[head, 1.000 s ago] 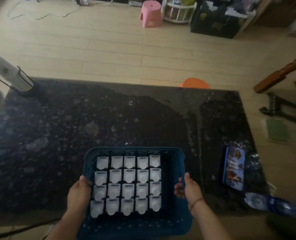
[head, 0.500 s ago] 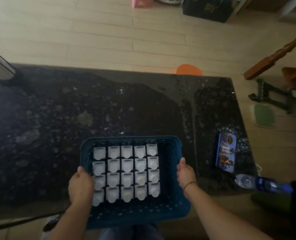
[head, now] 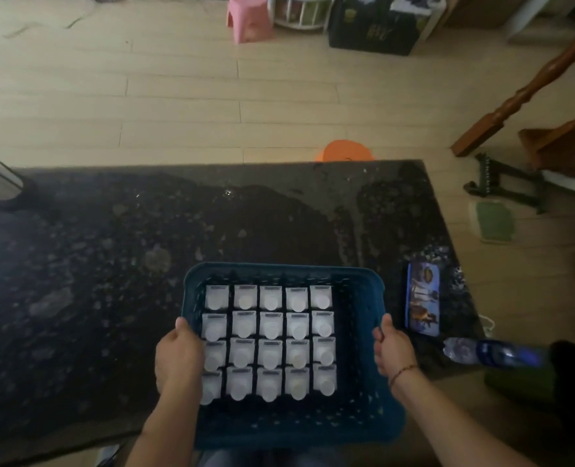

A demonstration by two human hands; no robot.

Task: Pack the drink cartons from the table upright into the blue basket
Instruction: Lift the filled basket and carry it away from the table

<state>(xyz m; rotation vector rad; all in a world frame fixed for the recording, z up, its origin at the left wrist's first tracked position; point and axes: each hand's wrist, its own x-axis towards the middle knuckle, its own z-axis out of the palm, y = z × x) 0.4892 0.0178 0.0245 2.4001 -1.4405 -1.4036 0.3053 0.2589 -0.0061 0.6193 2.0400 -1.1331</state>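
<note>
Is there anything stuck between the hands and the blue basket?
No. The left hand and right hand each grip a side rim of the blue basket directly. The drink cartons already stand upright inside it.

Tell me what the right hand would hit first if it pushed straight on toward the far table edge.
Probably nothing: ahead of the right hand lies bare table, though depth is unclear.

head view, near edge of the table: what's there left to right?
left hand → drink cartons in the blue basket → right hand → blue phone → water bottle
</note>
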